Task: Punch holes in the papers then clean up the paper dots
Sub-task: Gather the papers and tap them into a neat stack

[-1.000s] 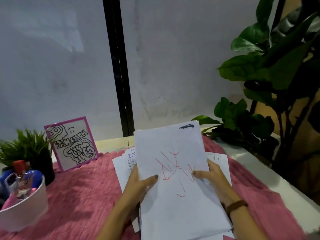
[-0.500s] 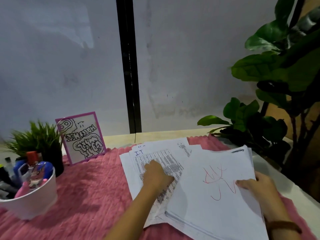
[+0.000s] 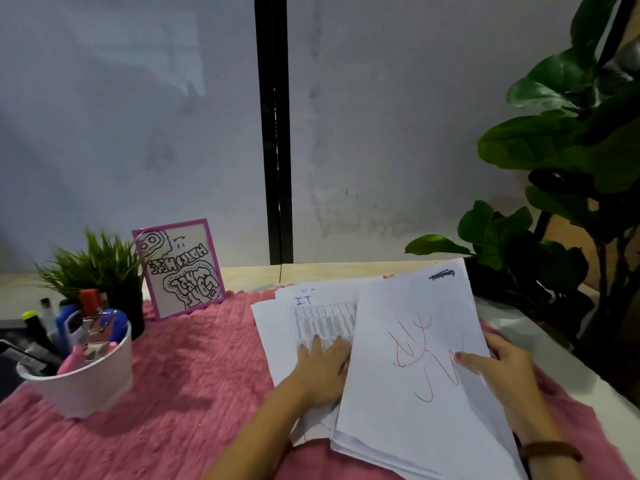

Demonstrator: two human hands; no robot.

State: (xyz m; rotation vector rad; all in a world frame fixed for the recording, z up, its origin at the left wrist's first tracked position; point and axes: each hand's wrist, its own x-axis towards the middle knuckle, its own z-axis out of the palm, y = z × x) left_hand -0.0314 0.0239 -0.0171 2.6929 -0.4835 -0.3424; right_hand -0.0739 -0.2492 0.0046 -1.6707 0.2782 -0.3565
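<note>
- Left hand [image 3: 323, 368] lies flat, fingers straight and slightly spread, palm pressing down on the printed sheets [image 3: 311, 317]; it grips nothing
- Right hand [image 3: 498, 372] has hold of the scribbled stack [image 3: 415, 393] at its 3 o'clock edge: the thumb [image 3: 467, 358] lies on top beside the red scrawl, the other fingers are hidden beneath the paper
- That stack is tilted, its far corner pointing to about 1 o'clock, and its left edge overlaps the printed sheets and the side of the left hand
- The printed sheets lie fanned on the pink fuzzy cloth [image 3: 190, 375], with blue letters at their 12 o'clock end
- A brown wristband [image 3: 550, 448] circles the right wrist
- Out at 9 o'clock from the papers sits a white tub [image 3: 86, 382] crammed with pens and markers
- At 10 o'clock a pink-framed doodle card [image 3: 180, 268] stands propped upright, a small spiky plant [image 3: 93, 265] just beside it
- At 2 o'clock a large leafy plant [image 3: 571, 150] crowds the pale table [image 3: 242, 271]
</note>
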